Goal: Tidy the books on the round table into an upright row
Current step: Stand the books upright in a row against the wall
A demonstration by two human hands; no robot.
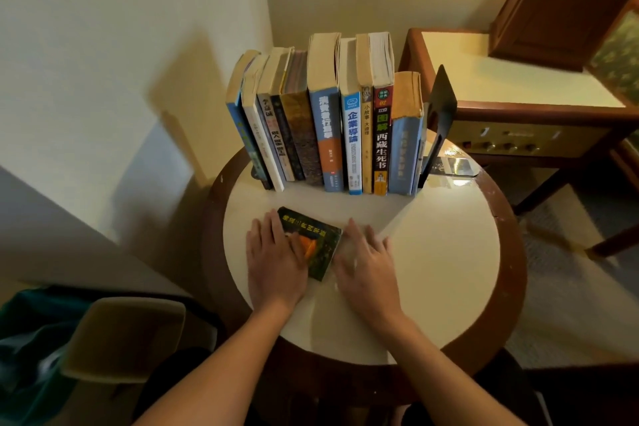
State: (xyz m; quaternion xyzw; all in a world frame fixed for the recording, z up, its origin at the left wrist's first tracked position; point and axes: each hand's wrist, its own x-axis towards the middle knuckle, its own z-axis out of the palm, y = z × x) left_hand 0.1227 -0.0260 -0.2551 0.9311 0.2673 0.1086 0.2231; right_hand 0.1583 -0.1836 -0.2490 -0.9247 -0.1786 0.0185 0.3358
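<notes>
Both hands lie flat on the round desk (439, 252). The left hand (276, 264) rests on the left part of a small green book (320, 245), with its fingers straight and close together. The right hand (366, 266) is spread out on the desk top, just beside the book's right edge. I cannot tell if it touches the book.

The small green book lies flat with its cover up, near the front of the desk and apart from the other books. Behind it, at the back of the desk, a row of books (332, 121) stands with the spines facing forward. The books at the left end lean a bit. The others stand straight.

A black bookend (442, 111) stands just beside the last blue book on the right. The desk has a white top and a brown rim. A wooden nightstand (518, 86) stands behind it on the right. A chair back (124, 339) shows at the lower left.
</notes>
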